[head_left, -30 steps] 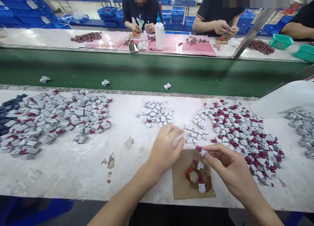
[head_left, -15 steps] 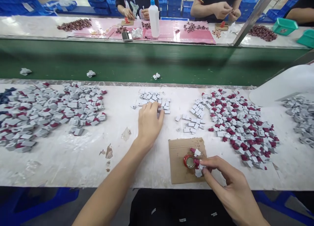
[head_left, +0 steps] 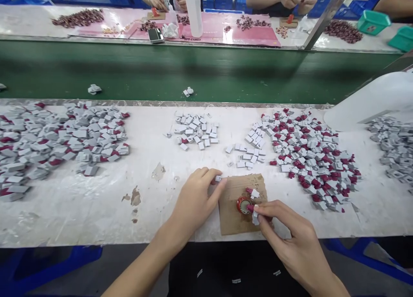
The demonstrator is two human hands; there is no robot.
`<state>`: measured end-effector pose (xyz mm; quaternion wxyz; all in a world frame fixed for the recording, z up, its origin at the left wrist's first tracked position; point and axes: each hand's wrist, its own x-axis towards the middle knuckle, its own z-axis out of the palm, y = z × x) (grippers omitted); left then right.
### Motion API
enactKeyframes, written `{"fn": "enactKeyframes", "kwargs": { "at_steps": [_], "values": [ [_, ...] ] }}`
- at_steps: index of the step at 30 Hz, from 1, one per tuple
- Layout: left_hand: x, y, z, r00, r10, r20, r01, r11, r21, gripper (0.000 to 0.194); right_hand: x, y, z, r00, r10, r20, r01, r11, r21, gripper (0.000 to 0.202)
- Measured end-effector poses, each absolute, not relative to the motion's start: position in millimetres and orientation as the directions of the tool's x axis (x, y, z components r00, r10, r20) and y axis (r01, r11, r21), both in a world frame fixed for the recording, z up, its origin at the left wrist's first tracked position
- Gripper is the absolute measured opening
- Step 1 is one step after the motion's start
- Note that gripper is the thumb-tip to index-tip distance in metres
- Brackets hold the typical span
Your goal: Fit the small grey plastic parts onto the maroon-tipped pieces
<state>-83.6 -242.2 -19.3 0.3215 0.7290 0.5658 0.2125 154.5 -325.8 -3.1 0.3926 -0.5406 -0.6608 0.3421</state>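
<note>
My left hand (head_left: 198,196) pinches a small light-grey plastic block (head_left: 218,178) between thumb and forefinger, just off the upper left corner of a brown cardboard square (head_left: 230,224). A red-rimmed bottle cap (head_left: 239,206) lies on that cardboard, its inside facing up. With thumb and fingertips, my right hand (head_left: 285,228) grips a small maroon-and-grey plastic piece (head_left: 250,208). The maroon end of this piece is over the cap's right side; whether it touches is unclear. Another maroon-and-white piece (head_left: 254,193) rests on the cardboard above the cap. A grey part (head_left: 255,219) shows under my right fingertips.
Loose grey blocks (head_left: 196,129) lie beyond my left hand, more blocks (head_left: 250,155) above the cardboard. Large piles of grey-and-maroon pieces stand left (head_left: 64,138) and right (head_left: 316,159). A white container (head_left: 371,101) leans at right. Across a green belt (head_left: 135,69), co-workers' hands work.
My left hand has come back from the loose blocks to the cardboard, holding one block. My right hand has shifted the maroon tip over the cap. The whole view has shifted slightly.
</note>
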Motion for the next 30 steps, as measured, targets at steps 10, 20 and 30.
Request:
{"fn": "enactKeyframes", "kwargs": {
  "at_steps": [10, 20, 30],
  "values": [
    [-90.5, -240.1, -15.1, 0.275, 0.960, -0.042, 0.494, -0.104, 0.863, 0.017, 156.9, -323.5, 3.5, 0.027, 0.997, 0.074, 0.347, 0.060, -0.936, 0.015],
    [-41.6, -232.9, 21.1, 0.369, 0.914, -0.171, -0.195, 0.256, 0.947, 0.014, 160.9, -282.2, 3.9, 0.118, 0.963, -0.243, -0.421, -0.173, -0.891, 0.009],
    [-34.9, -227.7, 15.1, 0.427, 0.860, -0.279, -0.248, 0.408, 0.878, 0.025, 155.8, -275.6, 5.0, 0.125, 0.963, -0.240, -0.440, -0.163, -0.883, 0.010]
  ]
}}
